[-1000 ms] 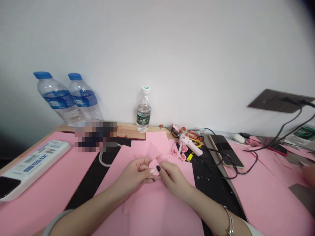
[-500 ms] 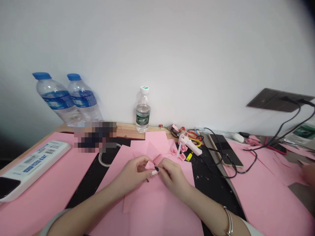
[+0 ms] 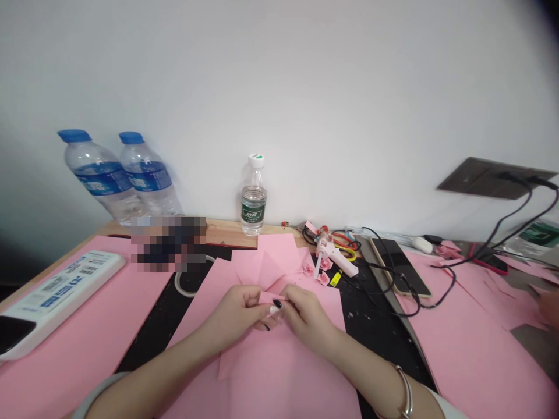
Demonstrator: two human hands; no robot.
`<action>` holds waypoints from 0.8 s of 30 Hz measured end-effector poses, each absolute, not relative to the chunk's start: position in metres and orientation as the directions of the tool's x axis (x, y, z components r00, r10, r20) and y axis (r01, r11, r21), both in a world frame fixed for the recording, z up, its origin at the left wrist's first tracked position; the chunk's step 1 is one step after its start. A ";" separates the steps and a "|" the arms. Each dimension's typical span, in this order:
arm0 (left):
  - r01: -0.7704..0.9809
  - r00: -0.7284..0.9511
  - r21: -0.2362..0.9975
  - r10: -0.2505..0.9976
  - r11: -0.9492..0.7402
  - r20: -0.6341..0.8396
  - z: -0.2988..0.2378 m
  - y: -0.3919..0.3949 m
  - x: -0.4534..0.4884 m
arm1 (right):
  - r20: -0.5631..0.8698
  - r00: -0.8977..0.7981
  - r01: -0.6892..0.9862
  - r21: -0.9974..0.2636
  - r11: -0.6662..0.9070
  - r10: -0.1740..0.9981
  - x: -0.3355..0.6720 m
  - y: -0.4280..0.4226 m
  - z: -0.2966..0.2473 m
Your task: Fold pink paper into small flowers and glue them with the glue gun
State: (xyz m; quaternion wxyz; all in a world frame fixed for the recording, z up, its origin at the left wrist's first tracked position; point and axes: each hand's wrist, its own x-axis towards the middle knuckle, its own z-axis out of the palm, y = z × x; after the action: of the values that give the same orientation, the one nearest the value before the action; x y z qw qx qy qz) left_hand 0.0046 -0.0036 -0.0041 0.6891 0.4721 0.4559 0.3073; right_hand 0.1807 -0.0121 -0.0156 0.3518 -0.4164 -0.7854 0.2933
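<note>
Between my two hands is a small piece of folded pink paper (image 3: 269, 297), mostly covered by fingers. My left hand (image 3: 244, 311) pinches it from the left, thumb on the near side. From the right, my right hand (image 3: 305, 311) grips the same piece, its thumb close to the left thumb. Both hands hover over large pink paper sheets (image 3: 279, 372) spread on a black mat. Small pink paper roses (image 3: 308, 269) lie just beyond my right hand, beside a pink glue gun (image 3: 336, 256).
A small water bottle (image 3: 254, 203) stands against the wall, with two large bottles (image 3: 146, 174) at left. A white boxy device (image 3: 61, 299) rests on pink paper. Right of the mat are a phone (image 3: 402, 267), black cables and another person's hand (image 3: 548, 308).
The folded paper has turned between my fingers and now shows a flatter, narrower strip. My thumbs have shifted slightly; both hands stay in nearly the same place.
</note>
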 end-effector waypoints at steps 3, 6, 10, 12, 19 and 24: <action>0.005 0.358 0.928 0.866 0.372 -0.349 -0.001 -0.004 0.006 | 0.381 -0.276 0.408 -0.785 0.467 0.882 0.181 -0.013 -0.016; -0.016 0.328 0.928 0.878 0.373 -0.348 0.000 -0.005 0.007 | 0.463 -0.212 0.407 -0.759 0.509 0.860 0.180 -0.016 -0.015; -0.033 0.260 0.940 0.911 0.340 -0.321 -0.001 -0.006 0.009 | 0.447 -0.252 0.425 -0.746 0.513 0.858 0.178 -0.020 -0.014; -0.027 0.254 0.947 0.919 0.319 -0.302 -0.002 -0.006 0.009 | 0.428 -0.250 0.423 -0.759 0.495 0.869 0.177 -0.021 -0.014; 0.050 0.307 0.963 0.913 0.266 -0.269 -0.003 -0.007 0.007 | 0.450 -0.278 0.356 -0.772 0.526 0.849 0.177 -0.020 -0.015; 0.093 0.328 0.958 0.900 0.270 -0.286 -0.002 -0.008 0.008 | 0.448 -0.271 0.308 -0.798 0.518 0.852 0.176 -0.022 -0.012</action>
State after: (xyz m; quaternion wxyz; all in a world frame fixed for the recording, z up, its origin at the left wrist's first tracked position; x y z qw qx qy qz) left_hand 0.0081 -0.0082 -0.0019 0.6332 0.5130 0.4840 0.3187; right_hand 0.1756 -0.0222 -0.0123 0.4596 -0.3918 -0.7401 0.2959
